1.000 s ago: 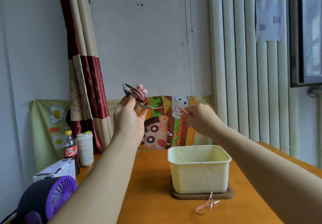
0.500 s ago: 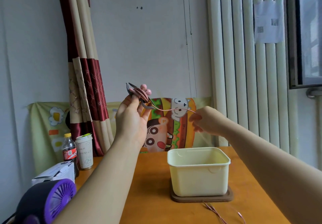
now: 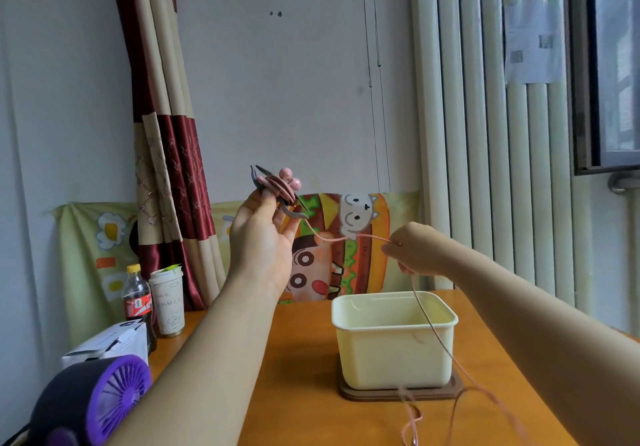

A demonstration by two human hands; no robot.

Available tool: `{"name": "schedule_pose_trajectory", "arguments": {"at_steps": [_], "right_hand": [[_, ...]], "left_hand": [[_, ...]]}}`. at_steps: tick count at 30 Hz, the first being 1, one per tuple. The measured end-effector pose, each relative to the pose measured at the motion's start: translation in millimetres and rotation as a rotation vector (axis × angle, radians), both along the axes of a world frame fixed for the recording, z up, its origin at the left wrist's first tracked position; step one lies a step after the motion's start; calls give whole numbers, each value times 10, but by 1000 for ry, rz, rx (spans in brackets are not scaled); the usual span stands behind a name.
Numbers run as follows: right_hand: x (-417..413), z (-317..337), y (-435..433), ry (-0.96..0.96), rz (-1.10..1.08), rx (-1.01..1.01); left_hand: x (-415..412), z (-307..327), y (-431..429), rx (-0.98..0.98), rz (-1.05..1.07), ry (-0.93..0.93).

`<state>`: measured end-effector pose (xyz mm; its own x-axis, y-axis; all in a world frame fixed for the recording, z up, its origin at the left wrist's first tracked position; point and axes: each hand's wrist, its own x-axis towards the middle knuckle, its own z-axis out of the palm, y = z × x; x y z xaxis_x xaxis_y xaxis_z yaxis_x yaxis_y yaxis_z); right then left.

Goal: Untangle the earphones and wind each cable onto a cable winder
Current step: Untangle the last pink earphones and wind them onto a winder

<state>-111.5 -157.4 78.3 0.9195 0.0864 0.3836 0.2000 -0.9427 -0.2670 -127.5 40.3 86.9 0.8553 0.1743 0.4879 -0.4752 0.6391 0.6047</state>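
The grip of the left hand [image 3: 263,244] pinches the grey forked plastic cable winder [image 3: 293,215]; the thin pink earphone cable [image 3: 332,237] runs rightward from it to the right hand [image 3: 419,249], also pinching, slack hanging below

A thin pink earphone cable [image 3: 327,236], 2 round pink earbuds [image 3: 286,172], a grey plastic cable winder [image 3: 258,182]. Cream square plastic tub [image 3: 394,359], orange wooden table [image 3: 301,376], maroon-and-beige striped fabric curtain [image 3: 166,99], purple round fan [image 3: 114,397].
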Motion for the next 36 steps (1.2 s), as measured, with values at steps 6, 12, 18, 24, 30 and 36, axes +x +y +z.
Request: {"name": "schedule_pose_trajectory", "arguments": {"at_steps": [6, 12, 18, 24, 30, 36], "right_hand": [[-71, -58, 149, 27, 146, 1], [-282, 69, 492, 124, 499, 448], [-318, -25, 538, 253, 540, 785], [-380, -91, 579, -239, 316, 54], [-512, 30, 511, -134, 327, -161], [-588, 101, 464, -147, 357, -192]], "left_hand": [[3, -49, -48, -7, -40, 18], [-25, -99, -134, 50, -79, 37], [-12, -133, -111, 100, -100, 45], [14, -203, -56, 183, -77, 154], [-2, -274, -88, 273, -9, 205], [-8, -295, -106, 422, 14, 185]]}}
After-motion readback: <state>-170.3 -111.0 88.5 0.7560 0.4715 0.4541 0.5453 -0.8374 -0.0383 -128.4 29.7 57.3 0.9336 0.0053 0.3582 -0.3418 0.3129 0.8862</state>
